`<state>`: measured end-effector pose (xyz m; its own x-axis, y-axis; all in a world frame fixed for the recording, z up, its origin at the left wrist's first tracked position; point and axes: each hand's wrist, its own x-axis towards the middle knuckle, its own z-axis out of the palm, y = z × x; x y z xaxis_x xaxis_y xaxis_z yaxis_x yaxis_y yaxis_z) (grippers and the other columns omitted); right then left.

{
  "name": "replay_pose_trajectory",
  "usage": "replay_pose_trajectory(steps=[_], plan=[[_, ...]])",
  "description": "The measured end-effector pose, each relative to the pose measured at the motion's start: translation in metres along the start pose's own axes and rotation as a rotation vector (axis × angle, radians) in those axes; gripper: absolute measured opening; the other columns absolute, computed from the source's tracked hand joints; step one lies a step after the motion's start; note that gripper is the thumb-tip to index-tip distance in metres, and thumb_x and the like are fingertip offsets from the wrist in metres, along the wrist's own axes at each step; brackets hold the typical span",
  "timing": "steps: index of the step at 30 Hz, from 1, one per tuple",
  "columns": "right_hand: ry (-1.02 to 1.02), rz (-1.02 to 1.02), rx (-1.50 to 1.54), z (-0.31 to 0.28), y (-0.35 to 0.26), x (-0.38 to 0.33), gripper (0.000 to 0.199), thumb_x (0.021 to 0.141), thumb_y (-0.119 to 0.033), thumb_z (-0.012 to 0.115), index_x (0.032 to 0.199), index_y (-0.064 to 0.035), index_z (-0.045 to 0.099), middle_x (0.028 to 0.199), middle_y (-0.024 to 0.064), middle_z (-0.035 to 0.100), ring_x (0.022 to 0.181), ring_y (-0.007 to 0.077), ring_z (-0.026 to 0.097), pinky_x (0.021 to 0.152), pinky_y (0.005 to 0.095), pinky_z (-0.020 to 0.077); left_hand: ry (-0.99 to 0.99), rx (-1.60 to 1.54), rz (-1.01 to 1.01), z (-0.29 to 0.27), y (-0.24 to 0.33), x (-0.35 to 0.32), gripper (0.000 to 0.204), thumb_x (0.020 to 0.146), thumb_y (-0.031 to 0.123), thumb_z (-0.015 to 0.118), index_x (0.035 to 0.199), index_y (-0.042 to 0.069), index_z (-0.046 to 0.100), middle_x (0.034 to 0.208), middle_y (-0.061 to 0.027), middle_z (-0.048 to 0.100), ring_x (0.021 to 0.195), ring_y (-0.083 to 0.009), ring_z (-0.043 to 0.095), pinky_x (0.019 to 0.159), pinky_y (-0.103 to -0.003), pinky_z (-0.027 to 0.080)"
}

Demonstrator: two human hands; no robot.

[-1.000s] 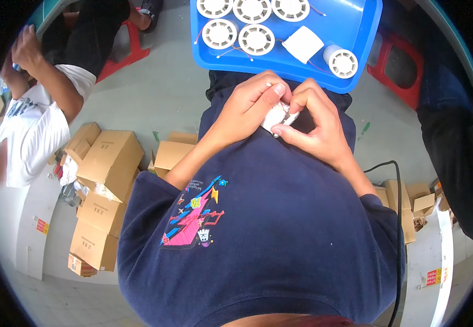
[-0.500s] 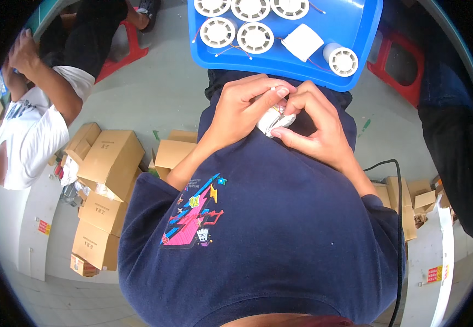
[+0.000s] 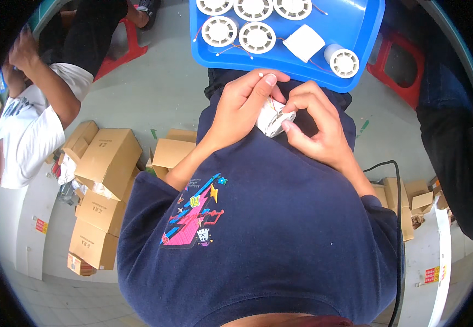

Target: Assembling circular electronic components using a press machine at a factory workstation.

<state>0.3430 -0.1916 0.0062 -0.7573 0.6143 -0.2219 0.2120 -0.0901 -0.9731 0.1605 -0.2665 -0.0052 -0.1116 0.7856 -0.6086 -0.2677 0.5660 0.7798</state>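
Close to my body, above my lap, I hold a white round plastic housing (image 3: 270, 122) with thin wires running out of it. My left hand (image 3: 237, 109) is closed, its thumb and forefinger pinching the wires, and a small white connector (image 3: 261, 74) shows by the fingertips. On the housing's right side, my right hand (image 3: 319, 121) grips with bent fingers and thumb at its rim. My fingers cover part of the housing. Several similar white slotted cylinders (image 3: 256, 37) with thin red wires stand in the blue tray (image 3: 204, 56) just beyond my hands.
A white cylinder (image 3: 304, 43) lies on its side in the tray. Cardboard boxes (image 3: 108, 158) are stacked at left, more boxes (image 3: 394, 199) at right. A black cable (image 3: 399, 245) runs by my right arm. Red stools (image 3: 400, 62) flank the tray; another person (image 3: 40, 109) sits at left.
My left thumb and fingers have moved up and away with the wires, uncovering more of the housing. My right thumb has shifted from the housing's lower edge up to its right side.
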Motion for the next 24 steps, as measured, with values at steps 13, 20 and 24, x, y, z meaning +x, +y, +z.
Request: replay_pose_trajectory(steps=[13, 20, 24], plan=[[0.0, 0.19, 0.523, 0.001, 0.022, -0.004, 0.034, 0.086, -0.001, 0.076, 0.116, -0.0026, 0.062, 0.111, 0.006, 0.06, 0.104, 0.0187, 0.061, 0.094, 0.0324, 0.0492, -0.103, -0.036, 0.117, 0.006, -0.005, 0.017, 0.03, 0.11, 0.024, 0.05, 0.113, -0.001, 0.068, 0.082, -0.0046, 0.068, 0.074, -0.0091, 0.062, 0.067, -0.027, 0.051], [0.02, 0.402, 0.81, -0.006, 0.018, 0.007, 0.076, 0.082, -0.012, 0.078, 0.148, -0.0029, 0.041, 0.142, 0.0128, 0.051, 0.135, 0.024, 0.051, 0.111, 0.0383, 0.0435, -0.088, 0.082, 0.4, 0.017, 0.026, 0.034, 0.027, 0.108, 0.021, 0.052, 0.109, 0.0, 0.069, 0.087, -0.0097, 0.07, 0.073, -0.0152, 0.068, 0.066, -0.03, 0.053], [0.066, 0.307, 0.874, -0.01, 0.002, 0.024, 0.087, 0.08, -0.03, 0.077, 0.153, -0.0017, 0.037, 0.142, 0.0141, 0.051, 0.135, 0.0247, 0.051, 0.113, 0.0382, 0.0413, -0.121, 0.194, 0.596, 0.017, 0.05, 0.046, 0.032, 0.11, 0.021, 0.047, 0.118, -0.002, 0.067, 0.085, -0.0092, 0.068, 0.075, -0.0143, 0.065, 0.07, -0.027, 0.052]])
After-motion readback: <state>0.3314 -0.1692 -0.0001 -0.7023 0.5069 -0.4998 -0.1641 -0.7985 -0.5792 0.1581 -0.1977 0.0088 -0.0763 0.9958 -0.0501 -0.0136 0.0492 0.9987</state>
